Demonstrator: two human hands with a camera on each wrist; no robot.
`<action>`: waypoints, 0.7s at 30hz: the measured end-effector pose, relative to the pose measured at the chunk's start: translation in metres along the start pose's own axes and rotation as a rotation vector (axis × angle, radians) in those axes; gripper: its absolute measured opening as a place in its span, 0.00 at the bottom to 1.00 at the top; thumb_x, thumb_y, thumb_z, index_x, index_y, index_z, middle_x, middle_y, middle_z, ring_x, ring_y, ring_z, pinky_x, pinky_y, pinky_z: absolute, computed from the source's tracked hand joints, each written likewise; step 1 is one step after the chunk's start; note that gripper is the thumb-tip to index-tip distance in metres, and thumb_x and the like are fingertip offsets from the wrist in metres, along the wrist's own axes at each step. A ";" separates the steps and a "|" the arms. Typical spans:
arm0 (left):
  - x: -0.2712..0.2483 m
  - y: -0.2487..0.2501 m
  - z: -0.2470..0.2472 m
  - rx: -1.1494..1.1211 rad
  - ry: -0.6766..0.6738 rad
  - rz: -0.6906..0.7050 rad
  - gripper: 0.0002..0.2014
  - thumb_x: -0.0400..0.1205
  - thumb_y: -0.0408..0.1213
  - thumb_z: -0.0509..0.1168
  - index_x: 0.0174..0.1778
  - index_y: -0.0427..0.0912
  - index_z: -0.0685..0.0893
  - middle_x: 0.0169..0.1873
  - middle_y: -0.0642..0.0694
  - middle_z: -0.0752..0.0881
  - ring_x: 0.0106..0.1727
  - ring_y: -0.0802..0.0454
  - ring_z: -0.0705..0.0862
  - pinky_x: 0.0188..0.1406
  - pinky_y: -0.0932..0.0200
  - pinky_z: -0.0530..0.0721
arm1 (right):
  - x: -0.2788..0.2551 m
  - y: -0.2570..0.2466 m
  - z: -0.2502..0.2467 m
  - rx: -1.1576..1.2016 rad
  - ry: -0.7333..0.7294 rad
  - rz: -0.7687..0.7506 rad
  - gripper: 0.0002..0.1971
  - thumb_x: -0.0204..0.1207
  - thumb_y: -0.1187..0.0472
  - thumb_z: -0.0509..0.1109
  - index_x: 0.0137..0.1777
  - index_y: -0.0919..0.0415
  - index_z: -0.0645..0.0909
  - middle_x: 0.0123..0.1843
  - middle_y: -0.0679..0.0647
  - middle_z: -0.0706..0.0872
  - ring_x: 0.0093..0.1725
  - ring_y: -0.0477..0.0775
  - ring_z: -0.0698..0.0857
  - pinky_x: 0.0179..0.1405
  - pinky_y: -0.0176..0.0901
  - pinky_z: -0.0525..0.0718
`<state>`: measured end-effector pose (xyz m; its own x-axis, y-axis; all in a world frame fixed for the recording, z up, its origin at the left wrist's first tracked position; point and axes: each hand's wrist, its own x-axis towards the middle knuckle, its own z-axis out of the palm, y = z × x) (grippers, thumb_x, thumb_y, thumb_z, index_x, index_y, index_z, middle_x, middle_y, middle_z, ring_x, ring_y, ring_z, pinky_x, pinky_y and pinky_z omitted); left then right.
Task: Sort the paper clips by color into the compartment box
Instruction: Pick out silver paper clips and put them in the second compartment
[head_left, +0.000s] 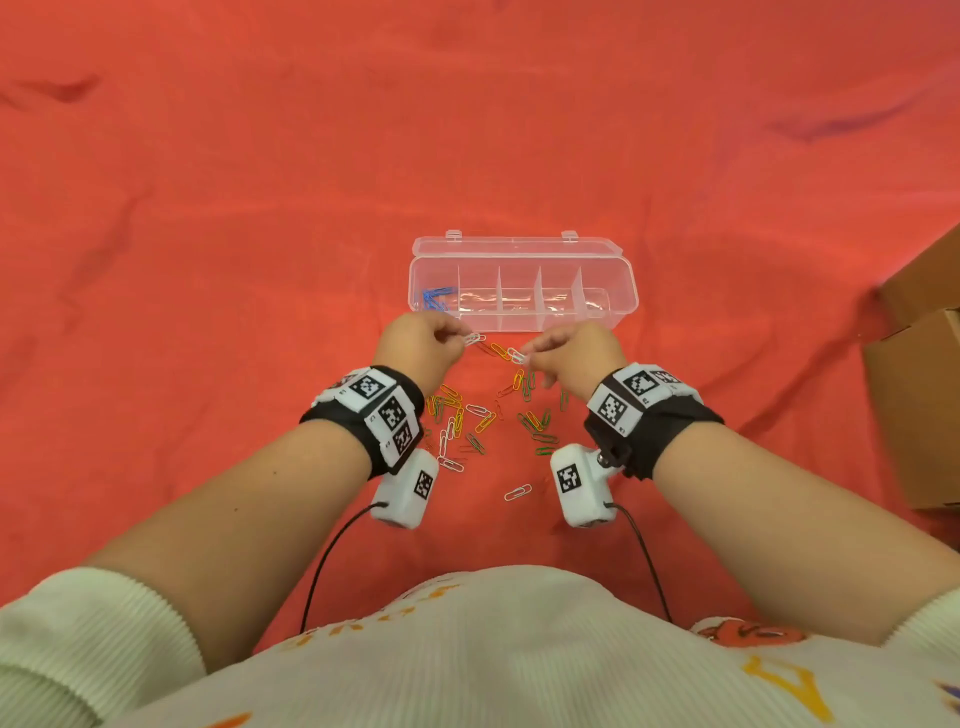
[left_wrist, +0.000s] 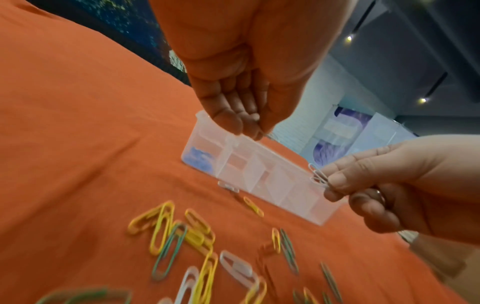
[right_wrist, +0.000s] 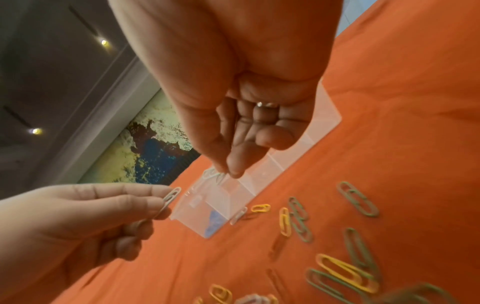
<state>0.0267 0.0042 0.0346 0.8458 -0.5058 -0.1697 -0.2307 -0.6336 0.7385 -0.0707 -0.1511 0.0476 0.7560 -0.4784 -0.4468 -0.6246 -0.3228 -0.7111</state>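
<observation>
A clear compartment box (head_left: 626, 270) lies open on the red cloth, with blue clips (head_left: 434, 299) in its leftmost compartment. Just in front of it, my left hand (head_left: 458, 335) pinches a white paper clip (head_left: 472, 339), also seen as the white clip (right_wrist: 171, 197) in the right wrist view. My right hand (head_left: 535, 351) pinches white clips (head_left: 517, 356) between thumb and fingertips; they show as the white clips (left_wrist: 318, 176) in the left wrist view. Both hands hover near the box's front wall. Loose yellow, green, white and red clips (head_left: 467, 421) lie between my wrists.
Brown cardboard boxes (head_left: 924, 364) stand at the right edge of the cloth. A single white clip (head_left: 518, 492) lies apart, nearer my body. Wrist camera cables trail back toward my torso. Wrinkled red cloth (head_left: 260, 208) spreads to the left and behind the box.
</observation>
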 end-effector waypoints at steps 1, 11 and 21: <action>0.006 0.001 -0.002 -0.024 0.013 -0.003 0.08 0.77 0.34 0.66 0.48 0.44 0.88 0.35 0.49 0.85 0.36 0.53 0.81 0.41 0.61 0.78 | 0.004 -0.005 -0.002 0.009 0.012 0.005 0.03 0.74 0.64 0.73 0.45 0.58 0.87 0.17 0.47 0.80 0.10 0.34 0.75 0.17 0.25 0.72; 0.043 0.012 0.003 -0.230 0.002 -0.137 0.08 0.79 0.31 0.65 0.51 0.37 0.86 0.27 0.53 0.80 0.27 0.57 0.79 0.33 0.59 0.83 | 0.046 -0.027 -0.006 0.049 0.139 0.076 0.05 0.72 0.63 0.73 0.46 0.56 0.88 0.25 0.49 0.82 0.09 0.35 0.74 0.24 0.31 0.77; 0.077 0.008 0.012 -0.192 -0.021 -0.221 0.10 0.81 0.35 0.62 0.55 0.42 0.85 0.25 0.46 0.83 0.24 0.51 0.82 0.44 0.45 0.89 | 0.073 -0.041 0.014 0.063 0.109 0.065 0.06 0.76 0.61 0.69 0.49 0.57 0.87 0.09 0.48 0.77 0.09 0.38 0.75 0.14 0.28 0.72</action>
<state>0.0845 -0.0464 0.0195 0.8547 -0.3812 -0.3523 0.0551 -0.6084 0.7918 0.0128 -0.1612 0.0361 0.6865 -0.5836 -0.4338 -0.6553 -0.2380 -0.7169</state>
